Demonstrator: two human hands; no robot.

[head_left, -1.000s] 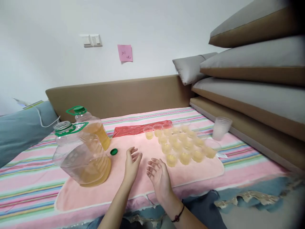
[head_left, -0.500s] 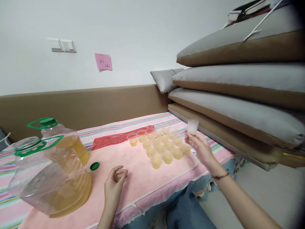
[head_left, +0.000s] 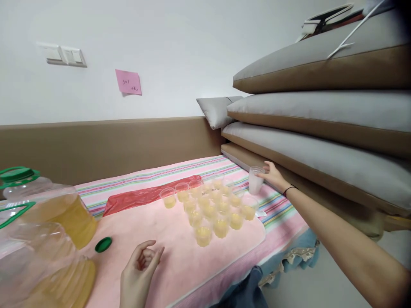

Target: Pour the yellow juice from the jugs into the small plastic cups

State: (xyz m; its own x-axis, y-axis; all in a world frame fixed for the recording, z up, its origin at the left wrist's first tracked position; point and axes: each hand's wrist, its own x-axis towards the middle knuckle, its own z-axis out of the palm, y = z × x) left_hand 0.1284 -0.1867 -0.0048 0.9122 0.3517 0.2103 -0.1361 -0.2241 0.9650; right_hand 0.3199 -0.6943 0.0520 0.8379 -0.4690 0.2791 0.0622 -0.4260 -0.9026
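Note:
My right hand [head_left: 272,176] is at the stack of clear plastic cups [head_left: 255,181] on the striped cloth, fingers apart, with the thumb at the rim and the other fingers beyond it. My left hand [head_left: 141,265] hovers over the pink towel [head_left: 173,261], fingers curled loosely, thumb apart, holding nothing. Between the hands stand several clear cups with yellow liquid [head_left: 221,226], set close together. A green cap [head_left: 103,244] lies on the towel left of my left hand.
Large clear jugs of yellow liquid [head_left: 69,214] stand at the left, partly cut off. A red plastic bag [head_left: 144,196] lies behind the towel. Stacked grey and brown cushions [head_left: 314,107] rise at the right. A pink note [head_left: 128,82] is on the wall.
My right hand has moved from in front of the cup stack to its right rim. The view has shifted, so the jugs sit further left. My left hand stays loosely curled.

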